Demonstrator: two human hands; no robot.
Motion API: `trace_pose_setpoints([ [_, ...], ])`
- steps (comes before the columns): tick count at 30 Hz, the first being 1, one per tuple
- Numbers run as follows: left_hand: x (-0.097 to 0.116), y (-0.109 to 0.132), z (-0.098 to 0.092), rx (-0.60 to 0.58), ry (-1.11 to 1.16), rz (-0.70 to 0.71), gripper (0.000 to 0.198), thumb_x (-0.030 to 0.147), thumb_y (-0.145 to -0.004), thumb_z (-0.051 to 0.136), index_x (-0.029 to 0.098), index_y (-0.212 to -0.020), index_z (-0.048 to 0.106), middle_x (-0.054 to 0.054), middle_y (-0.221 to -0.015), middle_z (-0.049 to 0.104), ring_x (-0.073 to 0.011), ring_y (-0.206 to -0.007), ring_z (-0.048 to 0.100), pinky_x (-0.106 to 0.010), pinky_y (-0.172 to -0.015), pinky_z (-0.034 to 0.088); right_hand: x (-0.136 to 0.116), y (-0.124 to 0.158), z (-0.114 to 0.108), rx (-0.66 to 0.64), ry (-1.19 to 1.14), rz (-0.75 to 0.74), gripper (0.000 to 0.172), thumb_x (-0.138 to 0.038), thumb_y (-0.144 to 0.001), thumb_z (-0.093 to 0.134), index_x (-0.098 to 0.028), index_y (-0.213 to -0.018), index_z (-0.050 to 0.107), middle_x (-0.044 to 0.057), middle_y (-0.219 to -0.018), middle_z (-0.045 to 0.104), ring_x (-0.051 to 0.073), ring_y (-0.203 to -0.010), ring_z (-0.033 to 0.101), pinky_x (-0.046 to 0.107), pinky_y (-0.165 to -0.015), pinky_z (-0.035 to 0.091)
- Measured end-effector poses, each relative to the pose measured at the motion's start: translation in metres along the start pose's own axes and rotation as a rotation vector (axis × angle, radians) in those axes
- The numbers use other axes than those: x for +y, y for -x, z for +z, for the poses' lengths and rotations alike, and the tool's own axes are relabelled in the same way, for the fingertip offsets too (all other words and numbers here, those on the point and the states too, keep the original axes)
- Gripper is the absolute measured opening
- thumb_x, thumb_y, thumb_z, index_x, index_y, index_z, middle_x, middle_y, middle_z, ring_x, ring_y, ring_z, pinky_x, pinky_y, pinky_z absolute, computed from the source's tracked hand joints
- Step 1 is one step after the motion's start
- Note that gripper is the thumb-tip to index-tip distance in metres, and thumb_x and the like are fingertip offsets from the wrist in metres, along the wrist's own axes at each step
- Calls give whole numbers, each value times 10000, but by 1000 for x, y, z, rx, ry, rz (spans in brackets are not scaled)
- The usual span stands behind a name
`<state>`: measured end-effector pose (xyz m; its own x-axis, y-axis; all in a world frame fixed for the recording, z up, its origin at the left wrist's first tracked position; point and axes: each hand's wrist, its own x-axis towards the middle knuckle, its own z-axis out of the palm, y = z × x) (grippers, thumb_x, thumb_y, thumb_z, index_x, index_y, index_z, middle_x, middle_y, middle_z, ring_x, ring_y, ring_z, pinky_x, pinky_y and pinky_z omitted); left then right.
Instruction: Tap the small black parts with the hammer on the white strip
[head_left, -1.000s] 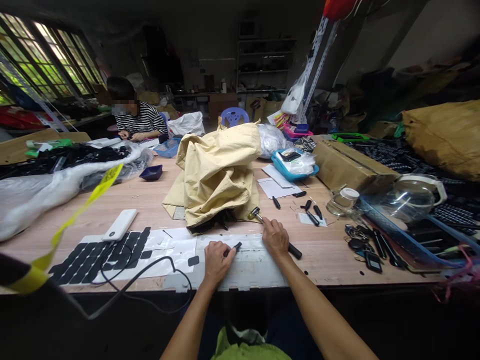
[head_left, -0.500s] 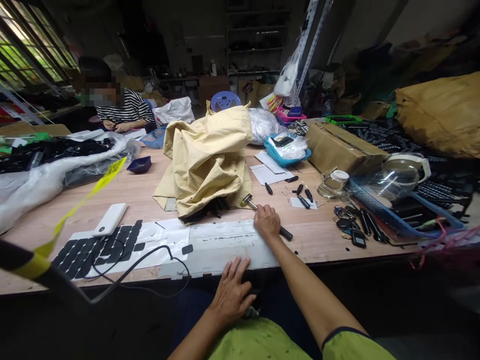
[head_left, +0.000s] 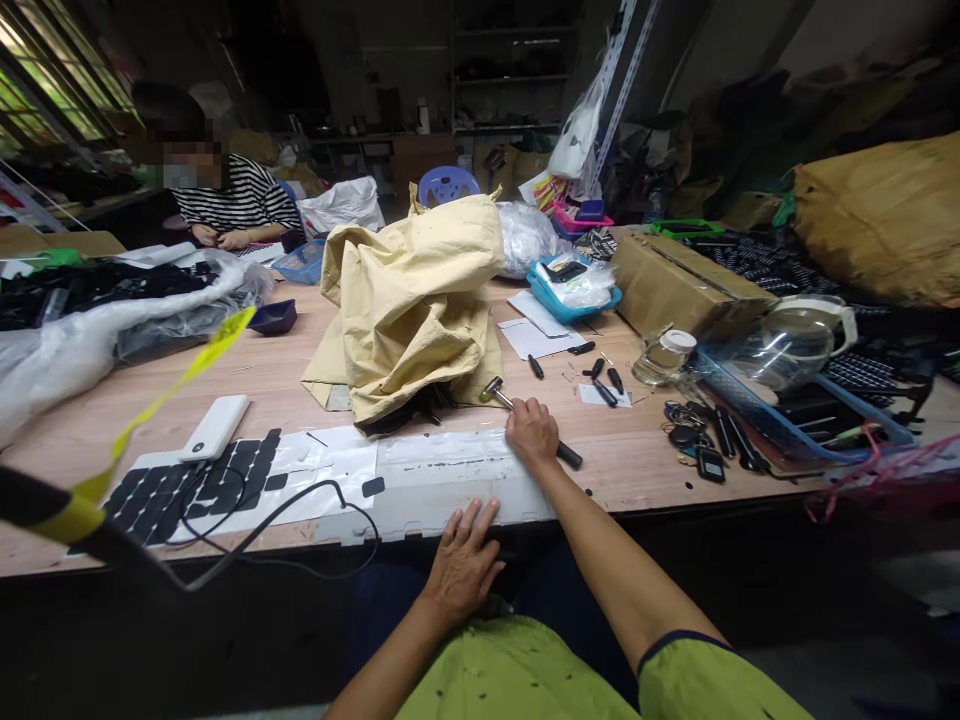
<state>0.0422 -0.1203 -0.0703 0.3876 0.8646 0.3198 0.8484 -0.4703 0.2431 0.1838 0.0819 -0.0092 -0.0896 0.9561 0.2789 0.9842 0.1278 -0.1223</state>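
Observation:
My right hand [head_left: 532,432] rests on the wooden table [head_left: 645,465], fingers wrapped round a small hammer [head_left: 496,393] with a metal head and a black handle. The hammer lies just past the far edge of a long white backing sheet [head_left: 442,475]. My left hand [head_left: 463,563] is below the table's front edge, over my lap, fingers stretched out and holding nothing. Black pads [head_left: 202,485] cover the left end of the white sheet. A single black pad [head_left: 373,487] lies near the sheet's middle.
A beige cloth heap [head_left: 412,300] stands behind the sheet. A white power bank [head_left: 214,427] with a black cable [head_left: 300,505] lies left. Small screwdrivers [head_left: 604,385], a glass jar [head_left: 664,357], keys [head_left: 694,445], a cardboard box [head_left: 686,285] and blue trays sit right. A person in a striped shirt [head_left: 232,205] works far left.
My left hand let go of a small black piece on the sheet and dropped below the table edge, fingers now open. The view tilted down. My right hand stays on the hammer.

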Motion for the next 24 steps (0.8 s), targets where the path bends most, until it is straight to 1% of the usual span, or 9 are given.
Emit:
trace_pose_setpoints([
  [3, -2, -1, 1, -1, -9, 15, 92, 325, -863, 704, 274, -940, 703, -38, -1602, 462, -265, -1480, 398, -439, -1210, 321, 0, 0, -1, -3, 11, 2, 243, -218, -950, 489, -201, -1090, 687, 99, -994, 621, 227, -920, 510, 305, -722, 332],
  [6, -1, -1, -3, -15, 5, 22, 157, 379, -841, 731, 268, -950, 710, -52, -1619, 436, -288, -1486, 383, -447, -1196, 330, 0, 0, -1, 6, 10, -9, 233, -218, -946, 495, -198, -1080, 685, 98, -986, 620, 227, -916, 509, 304, -719, 330],
  [9, 4, -1, -10, -28, 59, 8, 284, 438, -818, 748, 283, -1054, 727, -66, -1621, 429, -323, -1482, 380, -483, -1188, 335, -1, 0, -1, 2, 13, -3, 228, -217, -946, 496, -203, -1072, 685, 97, -986, 620, 229, -913, 512, 307, -716, 333],
  [11, 6, -3, -17, -2, 115, -1, 350, 442, -831, 731, 292, -1147, 716, -88, -1601, 451, -337, -1452, 419, -508, -1160, 371, -1, 0, 0, 0, 13, 3, 226, -217, -944, 496, -205, -1067, 686, 97, -985, 620, 229, -915, 514, 308, -715, 335],
  [13, 2, -11, -24, 60, 176, -36, 357, 393, -866, 691, 286, -1206, 700, -117, -1546, 509, -326, -1381, 499, -503, -1106, 433, -1, 0, 1, 7, 8, 2, 224, -216, -941, 496, -203, -1057, 687, 98, -980, 618, 230, -914, 513, 309, -712, 335],
  [15, -11, -26, -33, 145, 217, -137, 327, 322, -891, 646, 279, -1211, 697, -129, -1444, 592, -299, -1274, 583, -480, -1051, 485, -1, 0, 2, 18, 2, -1, 221, -215, -935, 499, -203, -1050, 687, 100, -969, 613, 232, -909, 510, 312, -709, 337],
  [17, -36, -47, -43, 241, 225, -298, 292, 286, -904, 610, 272, -1180, 703, -122, -1327, 653, -278, -1184, 627, -460, -1017, 516, -1, 0, 3, 26, -3, -2, 219, -214, -928, 506, -201, -1052, 686, 101, -962, 610, 232, -905, 508, 314, -708, 340],
  [21, -96, -86, -63, 413, 164, -593, 265, 264, -904, 566, 219, -1134, 690, -133, -1243, 634, -279, -1161, 627, -423, -974, 548, -2, 0, 2, 14, -12, -7, 213, -215, -930, 512, -201, -1054, 685, 96, -971, 611, 226, -901, 512, 309, -703, 340],
  [24, -126, -101, -76, 459, 42, -728, 248, 226, -882, 564, 190, -1101, 675, -142, -1181, 627, -289, -1137, 624, -424, -992, 527, -3, 0, 0, -1, -16, -4, 217, -212, -940, 504, -200, -1057, 686, 98, -979, 619, 226, -908, 521, 310, -705, 338],
])
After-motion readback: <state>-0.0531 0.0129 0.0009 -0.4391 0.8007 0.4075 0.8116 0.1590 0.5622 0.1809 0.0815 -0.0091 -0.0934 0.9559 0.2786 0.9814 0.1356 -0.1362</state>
